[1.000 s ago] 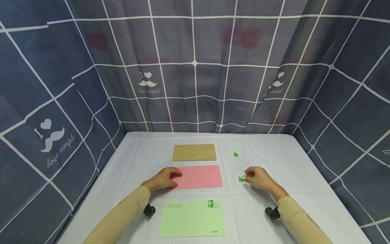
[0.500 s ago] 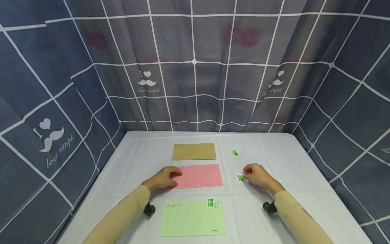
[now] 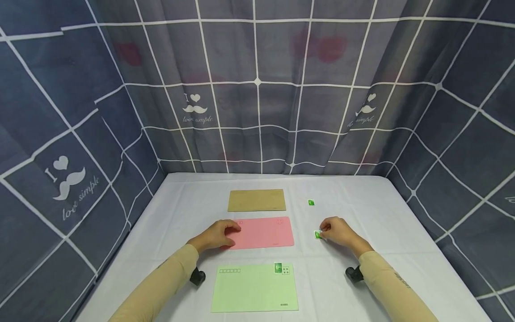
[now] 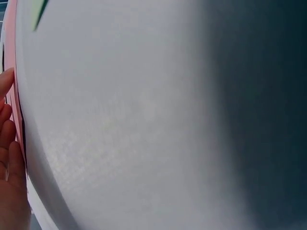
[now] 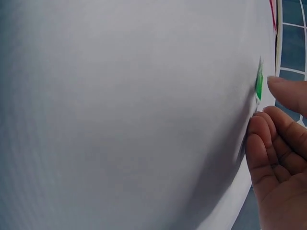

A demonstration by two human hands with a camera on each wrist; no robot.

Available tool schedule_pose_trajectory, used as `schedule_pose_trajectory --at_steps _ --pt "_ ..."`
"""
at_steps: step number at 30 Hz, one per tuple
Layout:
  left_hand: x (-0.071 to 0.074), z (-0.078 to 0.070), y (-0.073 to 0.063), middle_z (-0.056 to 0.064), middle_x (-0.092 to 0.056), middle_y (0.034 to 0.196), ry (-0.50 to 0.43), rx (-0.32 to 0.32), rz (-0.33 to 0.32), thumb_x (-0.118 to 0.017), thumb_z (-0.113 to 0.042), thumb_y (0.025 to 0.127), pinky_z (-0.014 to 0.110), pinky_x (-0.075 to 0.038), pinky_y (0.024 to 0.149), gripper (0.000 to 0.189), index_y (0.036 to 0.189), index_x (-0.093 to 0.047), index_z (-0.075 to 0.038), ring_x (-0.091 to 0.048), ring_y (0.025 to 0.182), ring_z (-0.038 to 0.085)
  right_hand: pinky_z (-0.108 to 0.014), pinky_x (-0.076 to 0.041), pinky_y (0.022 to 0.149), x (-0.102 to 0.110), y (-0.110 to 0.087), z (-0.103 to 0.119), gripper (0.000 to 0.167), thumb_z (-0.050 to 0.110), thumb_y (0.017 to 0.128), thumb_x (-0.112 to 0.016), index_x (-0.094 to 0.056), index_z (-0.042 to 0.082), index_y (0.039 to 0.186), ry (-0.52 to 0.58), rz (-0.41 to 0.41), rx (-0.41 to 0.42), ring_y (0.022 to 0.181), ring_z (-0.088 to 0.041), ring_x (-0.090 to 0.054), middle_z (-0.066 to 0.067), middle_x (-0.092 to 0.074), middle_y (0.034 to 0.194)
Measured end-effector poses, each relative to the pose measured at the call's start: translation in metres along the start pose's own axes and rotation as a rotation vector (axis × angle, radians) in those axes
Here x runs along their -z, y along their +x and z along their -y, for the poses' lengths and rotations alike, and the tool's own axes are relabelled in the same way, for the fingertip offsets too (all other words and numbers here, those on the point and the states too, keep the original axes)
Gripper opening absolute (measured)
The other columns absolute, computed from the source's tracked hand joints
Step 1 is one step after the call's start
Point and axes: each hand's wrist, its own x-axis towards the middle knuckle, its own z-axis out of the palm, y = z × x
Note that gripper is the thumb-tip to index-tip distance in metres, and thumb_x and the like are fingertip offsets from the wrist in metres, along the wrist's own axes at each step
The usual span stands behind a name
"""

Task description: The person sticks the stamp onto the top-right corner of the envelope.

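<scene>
My left hand (image 3: 215, 235) rests over the left end of a pink envelope (image 3: 263, 232), fingers and thumb spread apart. In the left wrist view, fingertips (image 4: 10, 112) touch the envelope (image 4: 11, 43). My right hand (image 3: 339, 231) is low over the table, bent fingers at the right edge of a small green stamp (image 3: 318, 235), covering part of it. In the right wrist view, the stamp (image 5: 259, 86) lies beside the thumb (image 5: 288, 91); a gap shows between thumb and fingers. Nearer me lies a light green envelope (image 3: 254, 288) with a green stamp (image 3: 278, 268) at its upper right.
A brown envelope (image 3: 256, 200) lies behind the pink one. Another green stamp (image 3: 311, 202) is to its right. The white cloth-covered table (image 3: 177, 192) is surrounded by dark checked curtains (image 3: 277, 107). Black wrist cameras (image 3: 197, 277) hang under both sleeves.
My right hand has shifted slightly left and its fingers have come over the edge of the nearer loose stamp. The left hand and the envelopes stay in place.
</scene>
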Motion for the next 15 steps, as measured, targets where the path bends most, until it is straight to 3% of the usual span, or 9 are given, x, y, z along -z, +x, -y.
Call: schedule_pose_trajectory --at_steps 15 --pt "-0.0003 -0.0025 -0.0009 0.006 -0.063 0.132 0.005 0.007 -0.003 -0.081 -0.004 0.081 0.052 -0.038 0.116 0.04 0.117 -0.07 -0.014 -0.051 0.133 0.031 -0.023 -0.046 0.06 -0.0029 0.0005 -0.0007 0.007 0.002 0.082 -0.075 -0.069 0.001 0.087 0.007 -0.004 0.024 0.069 -0.013 -0.054 -0.002 -0.063 0.075"
